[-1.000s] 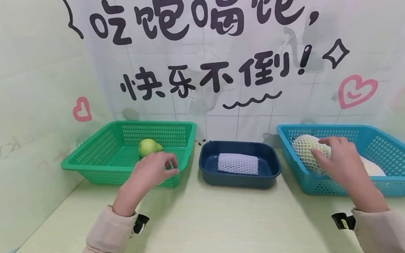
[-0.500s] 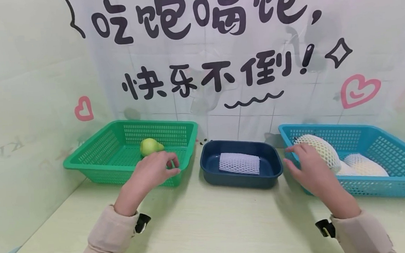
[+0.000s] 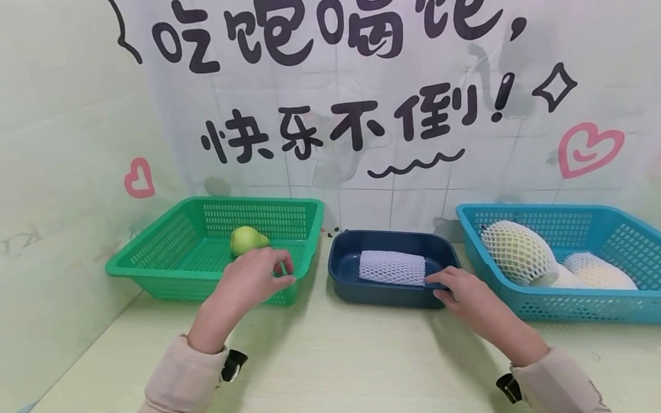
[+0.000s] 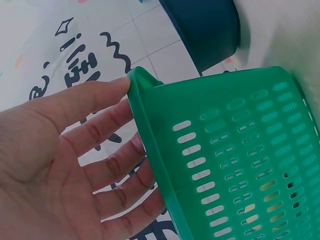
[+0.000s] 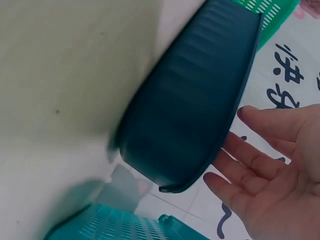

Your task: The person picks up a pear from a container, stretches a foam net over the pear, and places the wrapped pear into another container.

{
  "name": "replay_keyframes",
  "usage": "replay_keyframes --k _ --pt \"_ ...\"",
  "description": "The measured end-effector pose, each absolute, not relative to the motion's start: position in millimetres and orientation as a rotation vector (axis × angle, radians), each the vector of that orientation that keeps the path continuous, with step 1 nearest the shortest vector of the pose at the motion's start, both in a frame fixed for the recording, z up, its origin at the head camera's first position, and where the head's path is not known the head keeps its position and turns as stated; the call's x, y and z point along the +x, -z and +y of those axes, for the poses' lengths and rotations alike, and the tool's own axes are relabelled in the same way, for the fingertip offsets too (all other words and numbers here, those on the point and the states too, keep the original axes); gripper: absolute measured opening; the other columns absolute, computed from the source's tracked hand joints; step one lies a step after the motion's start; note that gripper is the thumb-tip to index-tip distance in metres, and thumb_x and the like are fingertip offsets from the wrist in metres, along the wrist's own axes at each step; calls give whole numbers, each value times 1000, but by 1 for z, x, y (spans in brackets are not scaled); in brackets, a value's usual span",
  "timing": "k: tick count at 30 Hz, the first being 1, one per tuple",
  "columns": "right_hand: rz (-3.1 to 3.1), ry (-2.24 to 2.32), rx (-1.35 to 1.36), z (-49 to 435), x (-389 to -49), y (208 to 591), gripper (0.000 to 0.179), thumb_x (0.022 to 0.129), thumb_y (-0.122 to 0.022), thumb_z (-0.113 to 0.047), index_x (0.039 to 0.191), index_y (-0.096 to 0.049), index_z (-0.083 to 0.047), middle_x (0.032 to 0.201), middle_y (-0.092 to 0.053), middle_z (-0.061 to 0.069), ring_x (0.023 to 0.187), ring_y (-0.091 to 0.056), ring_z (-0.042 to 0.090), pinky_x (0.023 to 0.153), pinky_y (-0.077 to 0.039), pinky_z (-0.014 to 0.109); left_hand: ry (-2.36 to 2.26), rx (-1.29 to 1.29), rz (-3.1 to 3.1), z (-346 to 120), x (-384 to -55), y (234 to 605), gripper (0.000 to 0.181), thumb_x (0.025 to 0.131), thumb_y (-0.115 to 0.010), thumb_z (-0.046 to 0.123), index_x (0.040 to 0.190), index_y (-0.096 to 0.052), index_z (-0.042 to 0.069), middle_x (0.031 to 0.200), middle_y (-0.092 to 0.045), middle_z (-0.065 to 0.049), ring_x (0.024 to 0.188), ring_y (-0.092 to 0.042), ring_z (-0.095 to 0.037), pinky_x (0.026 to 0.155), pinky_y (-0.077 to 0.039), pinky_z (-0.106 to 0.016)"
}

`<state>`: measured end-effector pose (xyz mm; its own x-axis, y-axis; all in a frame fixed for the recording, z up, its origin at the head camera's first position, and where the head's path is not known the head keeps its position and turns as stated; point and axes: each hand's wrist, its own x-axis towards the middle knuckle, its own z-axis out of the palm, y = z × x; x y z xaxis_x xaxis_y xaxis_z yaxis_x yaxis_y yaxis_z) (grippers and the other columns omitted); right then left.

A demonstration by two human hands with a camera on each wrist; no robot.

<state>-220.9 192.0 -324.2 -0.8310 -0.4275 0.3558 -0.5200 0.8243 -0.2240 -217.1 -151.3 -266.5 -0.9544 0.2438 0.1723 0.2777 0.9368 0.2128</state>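
My left hand (image 3: 251,277) hovers at the front right corner of a green basket (image 3: 170,276), fingers loosely bent. In the left wrist view its thumb tip and fingers (image 4: 115,167) overlap the basket's rim, gripping nothing. Inside that basket lies a green pear (image 3: 247,240). My right hand (image 3: 472,299) reaches over the right end of a navy tray (image 3: 381,297), holding nothing. Its fingertips come right up to the end of a white foam net sleeve (image 3: 392,268) lying in the tray. The right wrist view shows its fingers (image 5: 250,165) spread behind the tray's rim.
A blue basket (image 3: 598,307) stands on the right with several pale fruits, a foam-netted one (image 3: 517,252) at its left. Behind everything is a white wall sheet (image 3: 364,198) with black lettering. The pale table (image 3: 340,370) extends in front.
My right hand has moved left, from over the netted fruit in the blue basket to the navy tray's right end. The left hand stays at the green basket's corner.
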Motion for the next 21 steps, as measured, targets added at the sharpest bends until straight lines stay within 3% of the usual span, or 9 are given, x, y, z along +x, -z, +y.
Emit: replay_keyframes --k 11,16,21 --pt "-2639 -413 759 192 -224 332 27 81 -61 9 102 -68 -6 86 -66 4 77 -62 19 67 -52 33 583 -357 -2880 -165 -229 268 19 89 -61 28 100 -64 13 90 -66 -2 75 -60 -16 61 -45 -32" --pt "-2629 -404 753 192 -225 332 26 81 -61 9 100 -68 -6 85 -66 4 74 -61 18 65 -52 32 623 -286 -2791 -181 -242 279 24 90 -59 22 108 -62 6 103 -67 -12 91 -62 -30 73 -49 -43" --pt "-2626 -396 745 191 -226 334 25 80 -62 10 99 -69 -6 84 -66 5 74 -62 19 64 -52 32 639 -178 -2781 -195 -253 291 32 91 -57 21 118 -57 2 120 -58 -20 107 -55 -40 81 -46 -51"
